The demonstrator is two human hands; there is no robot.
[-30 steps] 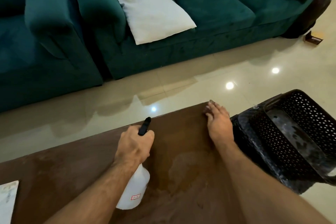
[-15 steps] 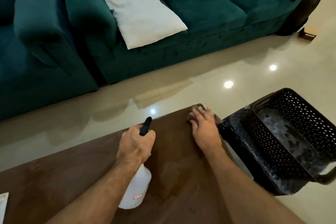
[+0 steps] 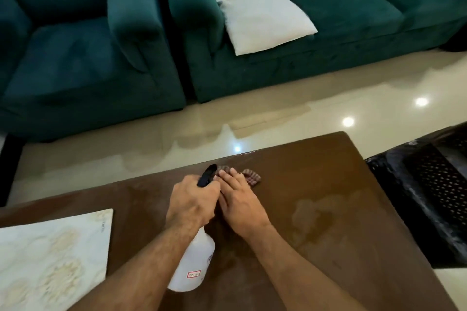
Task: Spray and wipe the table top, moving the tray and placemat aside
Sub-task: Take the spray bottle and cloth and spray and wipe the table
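Note:
My left hand (image 3: 193,203) grips the neck of a white spray bottle (image 3: 193,266) with a black nozzle, held above the brown table top (image 3: 328,184). My right hand (image 3: 240,199) lies flat with straight fingers on a checked cloth (image 3: 251,176) and presses it on the table near the far edge, right beside the left hand. A pale patterned placemat (image 3: 53,257) lies on the table's left part. A black perforated tray (image 3: 429,192) sits off the table's right side. Damp patches show on the wood right of my hands.
A green sofa (image 3: 328,40) with a white cushion (image 3: 255,5) and a green armchair (image 3: 83,53) stand across a strip of glossy tiled floor (image 3: 177,134). The table's far edge runs just beyond my fingers.
My right hand has slid the cloth leftward along the far edge, from the table's right corner to beside the left hand. The view has shifted left, bringing the placemat into sight.

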